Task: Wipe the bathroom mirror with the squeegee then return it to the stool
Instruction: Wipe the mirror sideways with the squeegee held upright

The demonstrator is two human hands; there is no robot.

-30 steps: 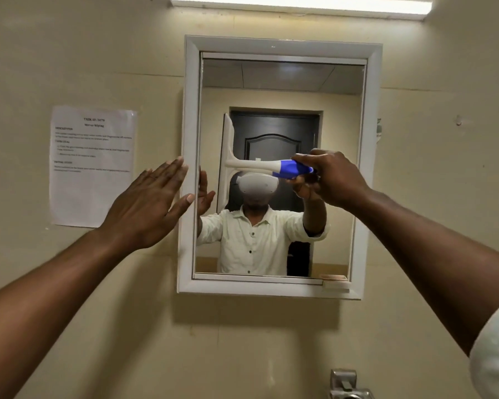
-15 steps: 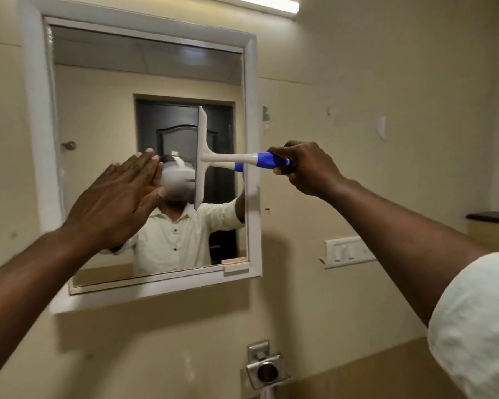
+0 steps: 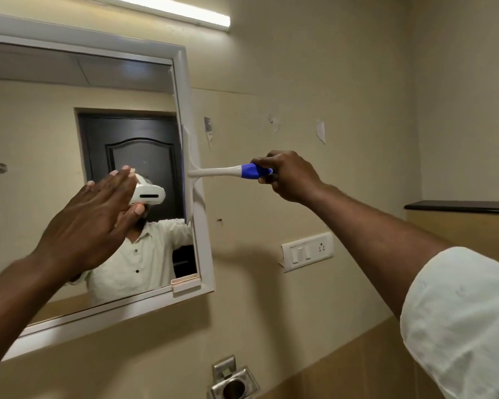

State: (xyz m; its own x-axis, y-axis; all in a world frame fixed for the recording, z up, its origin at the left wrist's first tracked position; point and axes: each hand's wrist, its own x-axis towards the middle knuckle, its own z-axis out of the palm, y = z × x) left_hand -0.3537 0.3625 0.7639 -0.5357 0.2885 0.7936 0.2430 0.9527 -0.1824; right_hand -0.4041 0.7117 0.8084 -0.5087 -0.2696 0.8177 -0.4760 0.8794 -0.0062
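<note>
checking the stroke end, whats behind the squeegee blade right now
The squeegee blade lies over the mirror's right frame, with a sliver of glass at its left edge. Whatever is directly under the blade is covered.

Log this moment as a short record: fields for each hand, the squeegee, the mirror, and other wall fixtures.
right hand: grips the squeegee's blue handle end
left hand: open, fingers straight, raised in front of the mirror glass
squeegee: handle level, blade upright at the mirror's right frame edge
mirror: white-framed, on a beige wall; reflects a dark door
switch plate: on the wall, right of the mirror and lower
tube light: lit, above the mirror
stool: not in view
</note>
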